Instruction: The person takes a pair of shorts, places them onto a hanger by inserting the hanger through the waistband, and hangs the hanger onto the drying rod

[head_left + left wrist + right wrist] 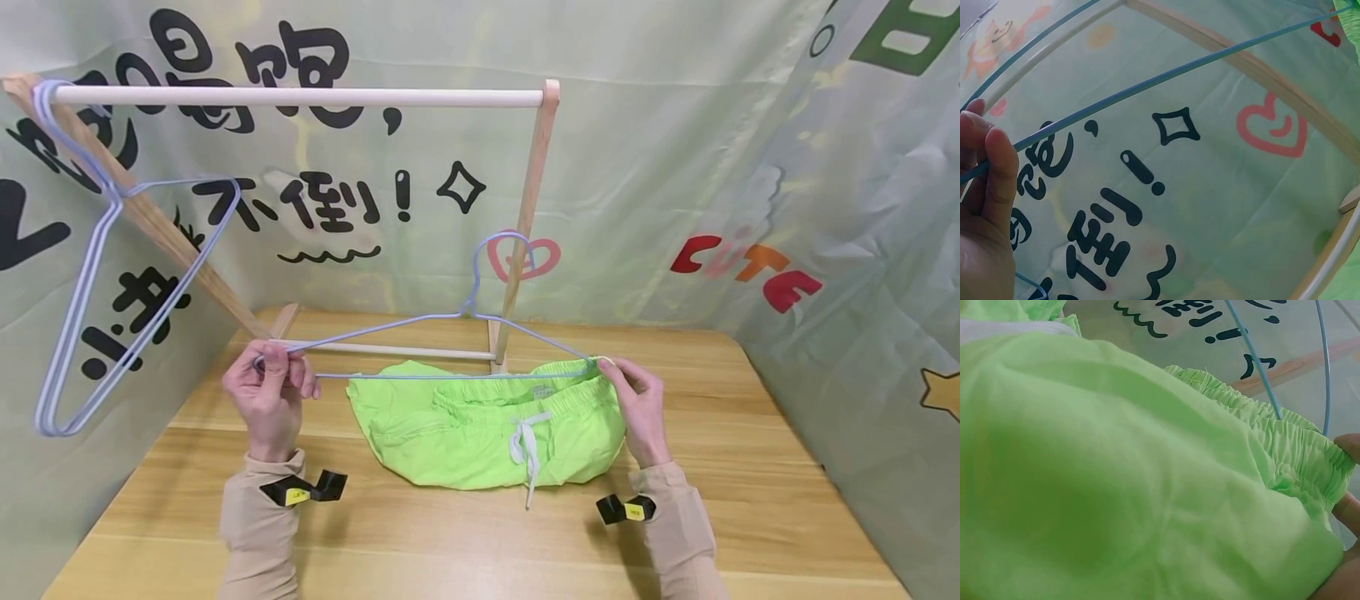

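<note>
Bright green shorts (480, 442) with a gathered elastic waistband and a white drawstring (529, 450) hang over the wooden table. A thin blue hanger (390, 327) stretches between the hands, hook upward. My left hand (272, 392) grips its left end, and the left wrist view shows its blue bar (1129, 92) running from the fingers. My right hand (637, 408) pinches the waistband (1307, 456) at its right end, thumb on top in the right wrist view. The hanger's right corner goes down inside the waistband there; the left part of the waistband lies apart from the left hand.
A rack with a white top rail (300, 97) and wooden legs (529, 192) stands behind the hands. More blue hangers (97, 250) hang from the rail's left end. A printed cloth backdrop (645, 150) surrounds the table (697, 400).
</note>
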The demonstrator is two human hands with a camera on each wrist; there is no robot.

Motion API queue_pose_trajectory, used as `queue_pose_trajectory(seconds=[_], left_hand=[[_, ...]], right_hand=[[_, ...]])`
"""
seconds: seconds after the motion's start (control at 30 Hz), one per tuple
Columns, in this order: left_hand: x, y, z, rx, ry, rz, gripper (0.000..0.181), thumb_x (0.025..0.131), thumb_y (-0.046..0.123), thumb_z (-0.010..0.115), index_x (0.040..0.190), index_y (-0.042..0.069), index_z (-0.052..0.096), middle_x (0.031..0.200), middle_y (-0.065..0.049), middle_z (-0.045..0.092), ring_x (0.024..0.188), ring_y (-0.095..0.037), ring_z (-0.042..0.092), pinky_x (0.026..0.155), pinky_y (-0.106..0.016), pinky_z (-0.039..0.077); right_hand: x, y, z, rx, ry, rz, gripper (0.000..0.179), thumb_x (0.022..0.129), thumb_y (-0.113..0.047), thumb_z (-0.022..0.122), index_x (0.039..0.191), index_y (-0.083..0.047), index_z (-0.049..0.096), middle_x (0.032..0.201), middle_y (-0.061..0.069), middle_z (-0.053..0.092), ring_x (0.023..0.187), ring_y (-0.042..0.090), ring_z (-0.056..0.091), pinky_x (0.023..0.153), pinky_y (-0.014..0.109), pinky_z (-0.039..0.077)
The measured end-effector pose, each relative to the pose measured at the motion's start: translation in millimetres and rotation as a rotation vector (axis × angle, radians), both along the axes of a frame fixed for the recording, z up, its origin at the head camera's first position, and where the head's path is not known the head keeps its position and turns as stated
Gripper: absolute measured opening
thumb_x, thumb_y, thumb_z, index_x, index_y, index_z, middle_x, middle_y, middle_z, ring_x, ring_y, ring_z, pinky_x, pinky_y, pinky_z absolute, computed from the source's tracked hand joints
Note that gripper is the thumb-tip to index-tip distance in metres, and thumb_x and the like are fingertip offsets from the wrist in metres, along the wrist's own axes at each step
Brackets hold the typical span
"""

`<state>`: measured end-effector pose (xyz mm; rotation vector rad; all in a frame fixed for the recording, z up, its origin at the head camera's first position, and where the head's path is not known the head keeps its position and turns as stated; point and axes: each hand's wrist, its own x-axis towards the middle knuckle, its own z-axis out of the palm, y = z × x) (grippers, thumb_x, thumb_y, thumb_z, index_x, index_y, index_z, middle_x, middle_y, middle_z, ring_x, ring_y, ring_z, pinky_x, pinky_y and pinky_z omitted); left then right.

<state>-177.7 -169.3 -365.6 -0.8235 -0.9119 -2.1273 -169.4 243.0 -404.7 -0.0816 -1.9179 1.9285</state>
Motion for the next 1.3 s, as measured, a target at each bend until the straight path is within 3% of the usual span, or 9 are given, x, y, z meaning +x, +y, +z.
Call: queue_pose_trajectory(seconds=[0.5,0.73,0.97,1.3], left_hand=[[-3.7,21.1,-2.6,-0.091,0.044,-0.065,0.023,0.101,-0.009,0.046,0.083,-0.013,0.060,0.061,-0.007,0.058,0.047,-0.015,0.058,0.043,-0.024,0.052],[-3.4,26.3,-3.3,-0.127,0.012,-0.028,0.024,0.102,-0.006,0.047,0.083,-0.010,0.061,0.063,-0.004,0.061,0.049,-0.013,0.061,0.045,-0.022,0.054],[-2.3,27.5,-5.2,-0.188,-0.031,-0.020,0.025,0.103,-0.004,0.046,0.086,-0.007,0.064,0.064,-0.002,0.063,0.053,-0.013,0.066,0.051,-0.023,0.058],[-0.7,29.2,-4.3,-0.281,-0.089,0.023,0.027,0.104,-0.001,0.045,0.088,-0.005,0.065,0.067,0.000,0.065,0.056,-0.011,0.067,0.055,-0.023,0.060]], right_hand=[[0.9,-1,2.4,0.009,0.022,0.043,0.026,0.094,-0.009,0.070,0.112,0.010,0.069,0.095,-0.009,0.075,0.089,0.005,0.067,0.082,0.016,0.055],[-0.2,0,0.7,-0.005,0.079,0.069,0.015,0.093,-0.004,0.070,0.106,0.002,0.074,0.093,-0.007,0.077,0.082,0.005,0.067,0.076,0.016,0.055],[1.9,2,-0.6,0.018,0.078,0.076,0.027,0.092,-0.002,0.070,0.112,0.015,0.066,0.093,-0.007,0.077,0.079,0.005,0.068,0.075,0.017,0.056],[5.5,1,2.2,0.005,0.096,0.092,0.025,0.089,0.002,0.072,0.110,0.015,0.067,0.092,-0.006,0.077,0.077,0.004,0.069,0.073,0.017,0.058]])
